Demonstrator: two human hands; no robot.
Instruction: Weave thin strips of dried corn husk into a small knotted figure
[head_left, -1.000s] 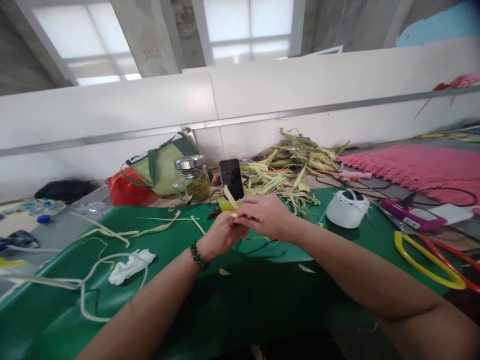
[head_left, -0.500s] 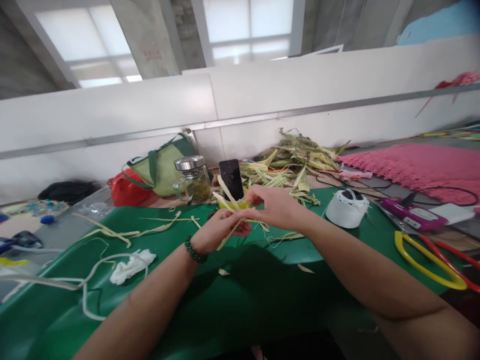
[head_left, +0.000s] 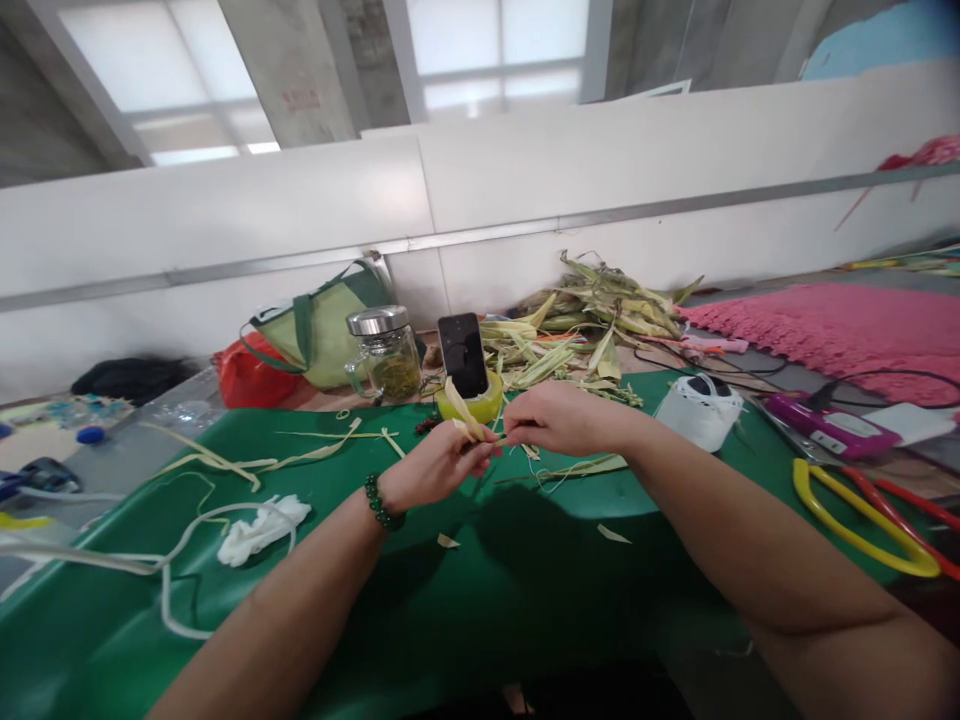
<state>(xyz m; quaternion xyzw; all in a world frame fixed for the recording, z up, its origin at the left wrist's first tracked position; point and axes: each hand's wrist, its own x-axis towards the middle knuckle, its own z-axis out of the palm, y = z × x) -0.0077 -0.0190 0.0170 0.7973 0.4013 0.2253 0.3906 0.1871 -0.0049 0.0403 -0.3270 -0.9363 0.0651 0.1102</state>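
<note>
My left hand pinches a pale corn husk strip, whose broad end rises above the fingers. Close beside it, my right hand is closed on the same strip's thin twisted part, stretched in the small gap between the two hands. A green bead bracelet circles the left wrist. Just behind the hands, a phone stands upright in a yellow-green holder. Loose husk strips lie to the left on the green mat, and small husk scraps lie nearer me.
A heap of corn husks is at the back. A glass jar and green bag stand back left. On the right are a white roll, a purple device and scissors. A white cord crosses the left side.
My right hand has moved slightly right, away from the left hand, with its fingers now closed. The strip's upright end has dropped lower, and the yellow-green holder shows more.
</note>
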